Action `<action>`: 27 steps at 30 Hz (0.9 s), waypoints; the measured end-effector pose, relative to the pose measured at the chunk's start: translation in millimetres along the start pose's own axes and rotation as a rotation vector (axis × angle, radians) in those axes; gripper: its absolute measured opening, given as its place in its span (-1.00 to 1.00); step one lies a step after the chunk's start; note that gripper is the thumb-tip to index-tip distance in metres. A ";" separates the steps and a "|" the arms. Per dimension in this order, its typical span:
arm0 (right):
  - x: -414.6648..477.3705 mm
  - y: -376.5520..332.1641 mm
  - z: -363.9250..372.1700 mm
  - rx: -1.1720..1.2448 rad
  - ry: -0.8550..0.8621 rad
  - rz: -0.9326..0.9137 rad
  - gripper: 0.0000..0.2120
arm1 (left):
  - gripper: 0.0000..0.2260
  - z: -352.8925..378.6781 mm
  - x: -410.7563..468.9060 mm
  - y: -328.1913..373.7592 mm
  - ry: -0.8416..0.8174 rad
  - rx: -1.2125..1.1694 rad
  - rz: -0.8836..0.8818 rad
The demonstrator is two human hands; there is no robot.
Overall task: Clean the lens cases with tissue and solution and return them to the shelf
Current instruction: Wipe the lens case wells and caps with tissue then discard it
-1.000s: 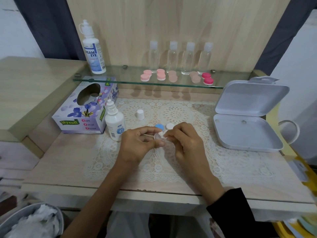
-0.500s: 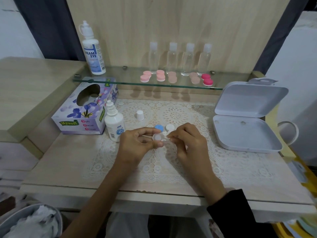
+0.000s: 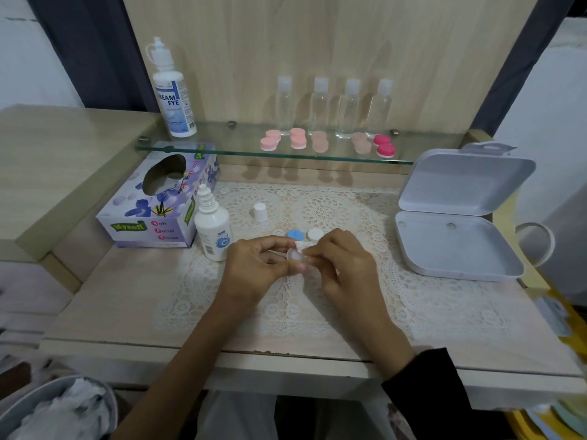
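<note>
Over the lace mat my left hand [image 3: 257,265] pinches a clear lens case [image 3: 296,256] with its wells uncovered. My right hand [image 3: 341,260] pinches a small wad of white tissue [image 3: 303,245] against the case's far well. Just behind the hands lie a blue cap [image 3: 293,234] and a white cap [image 3: 315,234]. A small solution bottle [image 3: 212,228] stands uncapped to the left, its white cap [image 3: 260,212] on the mat behind. Several pink lens cases [image 3: 298,139] and a magenta one [image 3: 383,145] sit on the glass shelf [image 3: 222,147].
A tissue box [image 3: 158,208] lies at the left under the shelf. A tall solution bottle [image 3: 171,93] and several clear bottles [image 3: 333,104] stand on the shelf. An open white box [image 3: 457,217] is at the right. A bin with used tissue [image 3: 60,411] sits below left.
The hands stayed in the same spot. My right hand's fingers shifted the tissue slightly on the case.
</note>
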State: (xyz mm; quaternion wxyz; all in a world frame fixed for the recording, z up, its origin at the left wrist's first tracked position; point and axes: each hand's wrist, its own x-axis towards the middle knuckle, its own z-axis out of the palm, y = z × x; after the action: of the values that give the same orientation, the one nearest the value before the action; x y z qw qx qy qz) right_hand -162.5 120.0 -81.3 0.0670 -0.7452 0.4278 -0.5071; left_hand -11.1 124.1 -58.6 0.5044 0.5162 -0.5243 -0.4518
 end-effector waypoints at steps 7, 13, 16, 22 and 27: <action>0.7 0.9 -0.7 -0.022 0.003 -0.015 -0.89 | -0.70 0.4 -0.9 0.5 0.000 -0.015 0.007; 3.1 7.3 -4.0 -0.075 0.068 0.068 -0.87 | -0.70 -0.2 -0.9 -1.2 0.003 0.002 0.011; 1.9 7.2 -5.5 -0.077 0.063 0.067 -0.86 | -0.70 -0.3 -0.6 -0.5 0.000 -0.001 0.020; 0.4 -1.4 -6.7 -0.025 -0.039 0.022 -0.86 | -0.72 -1.6 -0.6 -0.7 0.015 -0.038 0.035; 3.2 8.6 -8.9 -0.029 0.026 0.127 -0.84 | -0.72 -1.1 -0.3 -1.1 0.012 -0.050 0.045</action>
State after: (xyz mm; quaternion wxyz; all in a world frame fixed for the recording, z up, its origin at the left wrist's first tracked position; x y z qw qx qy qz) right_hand -174.3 115.3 -79.4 0.0825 -0.7109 0.4823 -0.5052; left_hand -9.9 124.4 -59.7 0.5303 0.4942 -0.5214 -0.4501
